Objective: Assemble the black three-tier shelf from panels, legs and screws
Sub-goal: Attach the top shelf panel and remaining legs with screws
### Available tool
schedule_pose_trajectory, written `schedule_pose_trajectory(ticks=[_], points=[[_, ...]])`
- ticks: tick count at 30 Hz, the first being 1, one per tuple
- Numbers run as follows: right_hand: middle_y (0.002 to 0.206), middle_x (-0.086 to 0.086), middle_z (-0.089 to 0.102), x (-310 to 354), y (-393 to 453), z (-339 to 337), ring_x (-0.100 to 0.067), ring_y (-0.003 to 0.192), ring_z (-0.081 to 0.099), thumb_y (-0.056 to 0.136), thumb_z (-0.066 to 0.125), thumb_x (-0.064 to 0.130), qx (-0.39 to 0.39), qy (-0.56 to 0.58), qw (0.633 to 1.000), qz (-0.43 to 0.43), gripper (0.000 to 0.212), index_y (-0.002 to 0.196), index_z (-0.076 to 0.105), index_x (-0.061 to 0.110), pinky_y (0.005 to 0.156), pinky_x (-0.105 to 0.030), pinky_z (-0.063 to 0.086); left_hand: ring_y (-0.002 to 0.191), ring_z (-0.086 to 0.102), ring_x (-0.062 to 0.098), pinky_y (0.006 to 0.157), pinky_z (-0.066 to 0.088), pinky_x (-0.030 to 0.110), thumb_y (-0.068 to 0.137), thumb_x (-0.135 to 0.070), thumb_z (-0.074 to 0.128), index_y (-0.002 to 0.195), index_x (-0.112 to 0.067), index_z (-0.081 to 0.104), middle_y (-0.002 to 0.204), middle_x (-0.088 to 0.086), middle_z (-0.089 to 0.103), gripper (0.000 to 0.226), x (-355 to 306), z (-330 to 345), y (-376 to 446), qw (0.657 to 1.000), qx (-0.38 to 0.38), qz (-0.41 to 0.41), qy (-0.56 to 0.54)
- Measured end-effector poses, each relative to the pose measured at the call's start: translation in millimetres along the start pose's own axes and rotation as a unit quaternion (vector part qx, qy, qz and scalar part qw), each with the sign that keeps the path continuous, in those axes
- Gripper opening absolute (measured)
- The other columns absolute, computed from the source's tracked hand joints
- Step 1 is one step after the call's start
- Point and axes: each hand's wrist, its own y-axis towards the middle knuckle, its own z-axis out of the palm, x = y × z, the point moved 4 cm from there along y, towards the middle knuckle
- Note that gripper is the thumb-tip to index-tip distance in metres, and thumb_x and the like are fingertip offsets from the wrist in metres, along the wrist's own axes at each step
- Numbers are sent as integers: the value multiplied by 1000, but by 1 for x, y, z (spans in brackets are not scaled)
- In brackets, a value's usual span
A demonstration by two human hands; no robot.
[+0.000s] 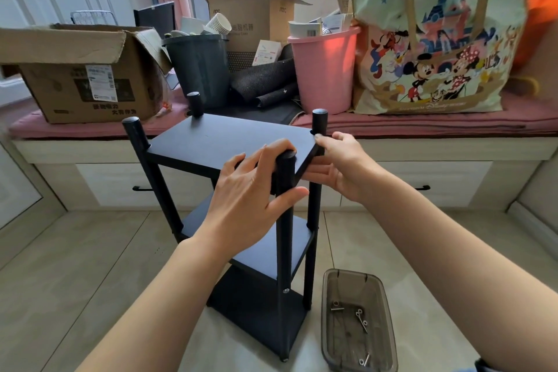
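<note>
While a clear tray [329,311] of leftover screws [361,318] sits on the floor nearby, the left hand [250,190] curls round the shelf's [229,142] near leg [285,220]; right-hand [338,166] fingers pinch the top panel's corner. Likely seating this tier, fastening next. Behind, a cluttered bench limits room.

Both bare forearms reach forward and inward from the lower corners. The left hand [253,187] is curled, its thumb stretched to the right and its fingers bent over. The right hand [335,166] pinches with thumb above and fingers below, apparently a firm grip.
</note>
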Motion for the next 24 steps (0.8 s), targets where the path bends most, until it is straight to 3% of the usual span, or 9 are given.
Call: schedule_pose_trajectory(ticks=[3, 7, 10, 13, 18, 22, 24], points=[[84, -32, 70, -3, -6, -24, -40, 77, 74, 106, 41, 23, 15, 15, 999, 49, 34, 136, 37, 7, 57, -40, 61, 122, 58, 19, 111, 20, 35, 90, -67, 41, 133, -34, 24, 129, -12, 66, 57, 0, 0, 2, 1000, -10, -1, -4], [90, -29, 72, -34, -10, -78, -38, 83, 74, 101, 50, 8, 19, -80, 992, 99, 29, 126, 48, -7, 63, -39, 62, 123, 58, 21, 109, 22, 35, 91, -62, 51, 132, -34, 25, 131, -12, 65, 56, -3, 1, 3, 1000, -24, 3, -8], [97, -26, 72, -76, -13, -119, -34, 86, 74, 100, 53, 7, 34, -157, 976, 145, 24, 119, 56, -7, 71, -39, 62, 121, 57, 19, 105, 22, 31, 91, -62, 52, 133, -32, 28, 127, -20, 60, 57, -5, 0, 3, 999, -43, 11, -7], [102, -27, 70, -128, -7, -149, -34, 88, 74, 100, 53, 8, 26, -179, 965, 187, 22, 116, 58, -7, 76, -39, 62, 114, 60, 20, 103, 27, 36, 91, -63, 50, 133, -30, 28, 119, -26, 54, 57, -6, 3, 3, 998, -56, 15, -9], [104, -25, 68, -213, 12, -173, -32, 90, 72, 100, 54, 9, 31, -220, 944, 242, 24, 116, 58, -8, 76, -36, 61, 119, 62, 22, 110, 29, 38, 92, -59, 51, 132, -31, 28, 127, -26, 53, 54, -6, 7, 3, 998, -62, 10, -10], [101, -20, 68, -269, 32, -188, -28, 87, 71, 100, 53, 9, 13, -297, 920, 255, 19, 112, 60, -4, 73, -32, 59, 125, 60, 18, 114, 35, 52, 93, -57, 52, 132, -31, 27, 127, -33, 49, 53, -10, 8, 4, 998, -56, 3, -21], [95, -19, 70, -294, 41, -198, -26, 81, 69, 99, 53, 7, -3, -357, 897, 261, 19, 107, 64, -7, 70, -31, 56, 127, 58, 16, 112, 36, 56, 94, -55, 53, 135, -27, 28, 129, -28, 53, 56, -10, 9, 4, 998, -52, -6, -29]])
